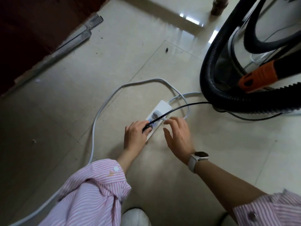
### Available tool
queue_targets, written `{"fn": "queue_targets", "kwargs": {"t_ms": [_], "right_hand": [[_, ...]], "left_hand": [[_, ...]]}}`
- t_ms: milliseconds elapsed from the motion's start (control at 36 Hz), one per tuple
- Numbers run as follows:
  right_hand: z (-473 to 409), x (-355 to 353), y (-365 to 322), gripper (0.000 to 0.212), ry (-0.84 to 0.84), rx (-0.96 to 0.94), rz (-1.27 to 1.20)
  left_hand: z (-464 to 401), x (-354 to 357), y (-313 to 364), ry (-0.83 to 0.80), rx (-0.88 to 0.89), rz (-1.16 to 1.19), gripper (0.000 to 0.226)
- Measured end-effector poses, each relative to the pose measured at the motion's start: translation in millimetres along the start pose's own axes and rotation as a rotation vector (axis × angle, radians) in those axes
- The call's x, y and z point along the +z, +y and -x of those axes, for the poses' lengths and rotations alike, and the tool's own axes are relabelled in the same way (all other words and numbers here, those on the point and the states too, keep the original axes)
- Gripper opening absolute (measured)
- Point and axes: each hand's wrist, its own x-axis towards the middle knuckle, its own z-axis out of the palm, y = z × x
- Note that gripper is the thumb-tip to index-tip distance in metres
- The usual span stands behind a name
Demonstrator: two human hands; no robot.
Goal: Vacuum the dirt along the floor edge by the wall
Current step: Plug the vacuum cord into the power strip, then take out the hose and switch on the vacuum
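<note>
The left hand (136,133) grips a black plug (148,126) at the near end of a white power strip (160,110) lying on the floor (114,62); its fingers curl round the plug, which sits on or in the strip's nearest socket, though whether it is fully seated cannot be told. The right hand (178,134) hovers just beside the strip's right edge, fingers spread and relaxed, grasping nothing; it wears a watch (197,158) on the wrist.

The strip's long axis runs from the left hand away and to the right, toward the vacuum cleaner (244,54); the black cord (184,106) leaves the plug along almost the same line and goes under the corrugated hose (210,70). A grey plug (156,114) already fills the socket just beyond. The strip's own white cable (104,105) loops away to the left and back past the sleeve (91,193).

The dirt (101,38) lies well apart from both hands, up and to the left, scattered as dark specks along the floor edge beside the metal door track (71,41) and the dark wall (32,26); 1 larger speck sits nearer the middle of the tiles. That edge runs diagonally, roughly parallel to the strip.

My judgement: this is the powering-up step, with vacuuming not yet begun; the hose nozzle with its orange grip (259,76) lies to the right, so the right hand is nearer to it, and the nozzle must then cross the whole floor leftward to reach the edge.
</note>
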Motion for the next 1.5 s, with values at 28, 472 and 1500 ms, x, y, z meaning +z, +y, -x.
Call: {"fn": "queue_targets", "kwargs": {"t_ms": [28, 472, 1500], "right_hand": [[-6, -3, 1, 0.026, 0.037, -0.047, 0.054], [21, -8, -24, 0.032, -0.578, 0.026, 0.073], [-92, -494, -12, 0.015, -0.130, 1.197, -0.517]], "left_hand": [[-2, 1, 1, -0.003, -0.007, 0.007, 0.023], [63, -44, -26, -0.097, -0.205, -0.156, 0.022], [6, -168, 484, -0.418, -0.148, 0.083, 0.065]]}}
